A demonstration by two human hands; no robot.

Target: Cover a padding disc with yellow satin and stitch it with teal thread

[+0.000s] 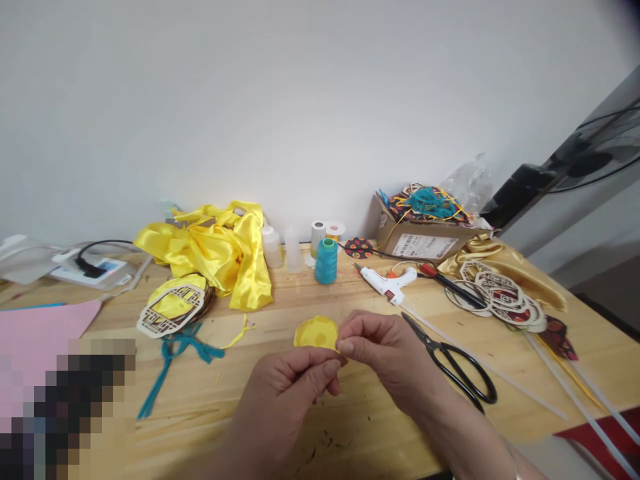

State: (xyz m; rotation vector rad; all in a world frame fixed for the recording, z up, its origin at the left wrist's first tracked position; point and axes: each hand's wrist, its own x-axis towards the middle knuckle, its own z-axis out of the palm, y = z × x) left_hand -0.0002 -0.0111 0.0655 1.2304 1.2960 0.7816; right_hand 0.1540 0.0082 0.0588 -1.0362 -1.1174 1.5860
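Both my hands meet over the wooden table (215, 407) near its front edge. My left hand (285, 393) and my right hand (385, 353) each pinch the edge of a small round yellow fabric piece (316, 332), held just above the tabletop. Fingers of both hands are closed on it. Black-handled scissors (457, 363) lie just right of my right hand. A white hot glue gun (387, 283) rests behind them.
Yellow satin cloth (215, 250) is heaped at the back left, beside a cut-out wooden frame (167, 313) and teal ribbon (173, 360). A teal thread spool (326, 261), small bottles, a cardboard box (420, 240) of cords, stacked wooden frames (505, 300) and glue sticks (575, 393) lie around. Pink paper (40, 327) lies left.
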